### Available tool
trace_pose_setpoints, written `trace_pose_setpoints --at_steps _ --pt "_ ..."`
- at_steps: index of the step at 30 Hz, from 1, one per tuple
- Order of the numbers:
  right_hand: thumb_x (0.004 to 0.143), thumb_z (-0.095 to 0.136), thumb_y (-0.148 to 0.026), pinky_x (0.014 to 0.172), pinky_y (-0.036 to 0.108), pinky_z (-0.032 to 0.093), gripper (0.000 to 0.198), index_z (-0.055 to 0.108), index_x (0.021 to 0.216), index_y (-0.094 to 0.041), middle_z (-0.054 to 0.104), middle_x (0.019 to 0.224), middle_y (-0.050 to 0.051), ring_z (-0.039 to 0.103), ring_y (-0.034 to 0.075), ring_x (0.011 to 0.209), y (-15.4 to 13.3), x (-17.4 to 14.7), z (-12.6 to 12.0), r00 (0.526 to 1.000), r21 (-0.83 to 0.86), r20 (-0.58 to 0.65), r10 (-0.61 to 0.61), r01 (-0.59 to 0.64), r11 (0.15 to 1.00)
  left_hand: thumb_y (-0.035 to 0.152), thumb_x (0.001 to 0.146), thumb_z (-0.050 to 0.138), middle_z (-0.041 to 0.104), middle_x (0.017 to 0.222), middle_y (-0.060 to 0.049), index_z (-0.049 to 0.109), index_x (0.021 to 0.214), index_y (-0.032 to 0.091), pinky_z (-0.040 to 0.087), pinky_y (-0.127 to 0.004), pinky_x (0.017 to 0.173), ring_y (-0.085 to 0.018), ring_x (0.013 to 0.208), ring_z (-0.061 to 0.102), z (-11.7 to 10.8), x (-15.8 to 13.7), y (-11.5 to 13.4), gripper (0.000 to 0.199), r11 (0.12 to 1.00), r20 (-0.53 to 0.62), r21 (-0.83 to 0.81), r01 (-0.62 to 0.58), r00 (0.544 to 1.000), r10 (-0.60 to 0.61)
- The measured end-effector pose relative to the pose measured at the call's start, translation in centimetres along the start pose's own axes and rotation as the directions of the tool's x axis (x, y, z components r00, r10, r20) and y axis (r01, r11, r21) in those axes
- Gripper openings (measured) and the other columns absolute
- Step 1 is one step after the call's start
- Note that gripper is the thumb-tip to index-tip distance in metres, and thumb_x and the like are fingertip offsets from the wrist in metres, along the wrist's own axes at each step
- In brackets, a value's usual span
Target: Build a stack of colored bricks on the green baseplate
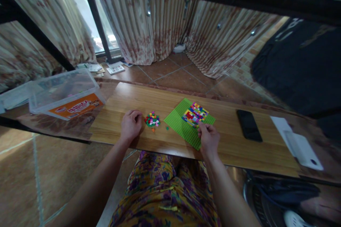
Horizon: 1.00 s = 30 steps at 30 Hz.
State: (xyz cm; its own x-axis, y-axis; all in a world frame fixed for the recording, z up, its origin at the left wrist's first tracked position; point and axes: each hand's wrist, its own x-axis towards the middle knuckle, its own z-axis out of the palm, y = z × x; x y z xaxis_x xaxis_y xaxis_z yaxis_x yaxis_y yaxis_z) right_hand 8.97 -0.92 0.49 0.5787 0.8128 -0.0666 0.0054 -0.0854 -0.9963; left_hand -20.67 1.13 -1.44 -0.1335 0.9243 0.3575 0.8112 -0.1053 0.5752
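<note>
A green studded baseplate [177, 120] lies turned at an angle on the wooden board. On it sits a dense patch of small multicoloured building bricks [195, 114]. My right hand [209, 137] is over the plate's near right part, thumb and finger pinched on a small brick at the patch's near edge, mostly hidden by the fingertips. My left hand [130, 125] rests on the board with its fingers curled in; anything inside them is hidden. Just right of it lies a pile of loose bricks [152, 119]. A single green brick [167, 127] and orange pieces [153, 130] lie close by.
A black phone [249, 125] lies on the board [226, 152] at the right, with white flat items [302, 149] beyond it. At the left stands a clear plastic box [66, 90] with an orange label. Part of another person [319, 202] shows at lower right.
</note>
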Motion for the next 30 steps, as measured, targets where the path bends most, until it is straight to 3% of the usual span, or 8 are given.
trace_pose_setpoints --at_steps 11,14,17,19,21,23,27,30 --pt "0.064 0.074 -0.057 0.045 0.021 0.030 0.046 0.051 0.055 -0.018 0.048 0.048 -0.007 0.039 0.006 0.043 -0.6 0.2 -0.9 0.995 0.070 0.086 0.043 -0.049 0.996 0.023 0.085 0.045 0.068 0.091 -0.009 0.067 0.083 0.018 0.050 -0.036 0.084 -0.023 0.089 0.062 -0.2 0.1 0.1 0.022 1.000 0.015 -0.004 -0.021 1.000 0.021" --pt "0.071 0.067 -0.060 0.048 0.022 0.030 0.046 0.052 0.058 -0.018 0.048 0.050 -0.006 0.039 0.007 0.046 -1.4 0.8 -1.3 0.999 0.074 0.000 -0.053 0.053 0.996 0.024 0.085 0.045 0.068 0.091 -0.009 0.067 0.083 0.018 0.050 -0.036 0.084 -0.023 0.090 0.062 -0.2 0.1 -0.1 0.022 1.000 0.008 -0.006 -0.028 1.000 0.028" --pt "0.075 0.063 -0.059 0.057 0.025 0.038 0.042 0.062 0.074 -0.017 0.059 0.064 -0.001 0.049 0.011 0.057 -2.8 2.0 -0.9 0.979 -0.087 0.014 -0.202 0.202 0.975 0.024 0.085 0.046 0.068 0.092 -0.009 0.067 0.084 0.019 0.050 -0.036 0.084 -0.023 0.090 0.062 -0.1 0.1 -0.3 0.022 1.000 0.007 -0.006 -0.024 1.000 0.024" --pt "0.076 0.063 -0.057 0.070 0.031 0.045 0.045 0.066 0.094 -0.016 0.066 0.087 0.007 0.058 0.018 0.077 -3.5 2.7 -0.3 0.941 -0.294 0.127 -0.314 0.338 0.894 0.025 0.085 0.046 0.068 0.093 -0.009 0.066 0.084 0.019 0.050 -0.036 0.085 -0.023 0.091 0.062 -0.1 0.1 -0.4 0.021 1.000 0.008 -0.014 -0.024 1.000 0.024" --pt "0.076 0.064 -0.057 0.087 0.039 0.044 0.055 0.063 0.113 -0.017 0.065 0.110 0.013 0.057 0.025 0.101 -4.0 3.1 0.7 0.874 -0.475 0.287 -0.393 0.486 0.734 0.025 0.085 0.046 0.068 0.093 -0.008 0.066 0.084 0.020 0.051 -0.036 0.085 -0.023 0.091 0.063 -0.1 0.1 -0.5 0.020 0.999 0.010 -0.025 -0.021 1.000 0.021" --pt "0.073 0.067 -0.058 0.096 0.045 0.039 0.067 0.056 0.127 -0.020 0.058 0.127 0.015 0.050 0.031 0.116 -4.0 3.4 1.6 0.814 -0.588 0.428 -0.393 0.581 0.563 0.026 0.085 0.046 0.068 0.092 -0.008 0.066 0.084 0.020 0.051 -0.037 0.085 -0.023 0.091 0.063 -0.1 0.2 -0.5 0.021 0.999 0.013 -0.028 -0.020 1.000 0.020" --pt "0.071 0.070 -0.054 0.097 0.049 0.037 0.076 0.048 0.137 -0.022 0.051 0.136 0.016 0.047 0.035 0.120 -3.4 4.2 2.5 0.753 -0.678 0.598 -0.276 0.658 0.326 0.026 0.086 0.045 0.068 0.091 -0.009 0.066 0.084 0.020 0.051 -0.038 0.084 -0.024 0.091 0.063 -0.2 0.2 -0.5 0.021 0.999 0.016 -0.022 -0.028 0.999 0.029" --pt "0.074 0.070 -0.047 0.095 0.045 0.039 0.072 0.047 0.138 -0.025 0.054 0.132 0.013 0.049 0.032 0.117 -3.0 5.3 2.0 0.720 -0.662 0.650 -0.243 0.694 0.283 0.027 0.086 0.045 0.068 0.090 -0.008 0.065 0.084 0.021 0.051 -0.037 0.084 -0.023 0.090 0.063 -0.2 0.2 -0.5 0.021 0.999 0.005 -0.024 -0.029 1.000 0.029"
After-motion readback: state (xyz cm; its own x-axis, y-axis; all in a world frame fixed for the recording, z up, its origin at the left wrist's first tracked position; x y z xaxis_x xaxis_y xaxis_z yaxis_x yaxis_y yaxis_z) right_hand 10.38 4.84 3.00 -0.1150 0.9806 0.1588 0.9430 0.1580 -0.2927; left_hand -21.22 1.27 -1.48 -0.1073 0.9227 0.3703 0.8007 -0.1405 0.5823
